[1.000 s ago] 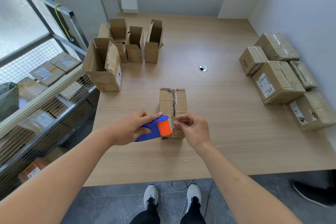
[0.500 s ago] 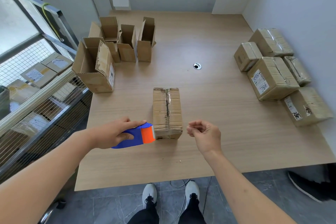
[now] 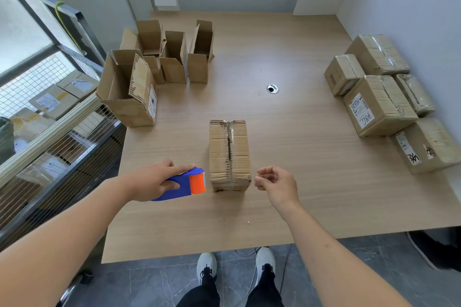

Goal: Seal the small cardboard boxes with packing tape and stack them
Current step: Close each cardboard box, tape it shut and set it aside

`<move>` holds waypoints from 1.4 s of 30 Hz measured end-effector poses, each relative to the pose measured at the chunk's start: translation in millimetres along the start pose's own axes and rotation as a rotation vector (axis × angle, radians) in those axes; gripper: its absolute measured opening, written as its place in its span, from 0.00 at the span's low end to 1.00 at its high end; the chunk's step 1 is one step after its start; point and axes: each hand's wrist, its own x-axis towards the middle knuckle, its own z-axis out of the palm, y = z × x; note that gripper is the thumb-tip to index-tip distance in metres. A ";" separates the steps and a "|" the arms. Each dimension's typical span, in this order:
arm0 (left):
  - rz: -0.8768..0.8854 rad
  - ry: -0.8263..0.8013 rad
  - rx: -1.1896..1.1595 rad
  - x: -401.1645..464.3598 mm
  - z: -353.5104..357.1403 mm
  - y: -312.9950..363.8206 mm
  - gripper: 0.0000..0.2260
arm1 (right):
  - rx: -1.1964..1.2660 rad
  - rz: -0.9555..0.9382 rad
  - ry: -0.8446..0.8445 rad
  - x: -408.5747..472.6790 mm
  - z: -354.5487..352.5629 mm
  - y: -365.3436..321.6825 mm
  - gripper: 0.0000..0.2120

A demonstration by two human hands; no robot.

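A small closed cardboard box [image 3: 229,154] lies on the wooden table [image 3: 299,182] in front of me, with clear tape along its top seam. My left hand [image 3: 154,179] grips a blue and orange tape dispenser [image 3: 185,184] just left of the box's near end, apart from it. My right hand [image 3: 275,185] hovers just right of the box's near end, its fingers curled and holding nothing. Several taped boxes [image 3: 379,104] sit at the table's right side. Several open boxes [image 3: 172,57] stand at the back left.
A large open box [image 3: 129,90] stands near the table's left edge. A cable hole [image 3: 272,88] is in the table's middle. A wire shelf [image 3: 50,117] with parcels runs along the left. A wall bounds the right side. My feet [image 3: 234,266] are below the front edge.
Both hands have drawn away from the box's near end: the left with the dispenser to the left, the right to the right, letting go of the tape.
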 end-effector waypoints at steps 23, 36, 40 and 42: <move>0.081 0.126 -0.234 1.5 23.1 4.3 0.29 | -0.878 -0.767 -0.152 15.0 23.0 -1.0 0.12; 0.064 0.202 -0.201 8.4 33.1 23.7 0.29 | -0.836 -0.720 -0.117 11.0 57.6 -15.9 0.25; 0.073 0.243 -0.236 6.9 36.3 21.9 0.28 | -0.935 -0.575 -0.199 20.5 77.5 1.8 0.33; 0.081 0.253 -0.248 5.3 39.1 18.0 0.28 | -1.008 -0.581 -0.209 22.6 77.2 5.7 0.34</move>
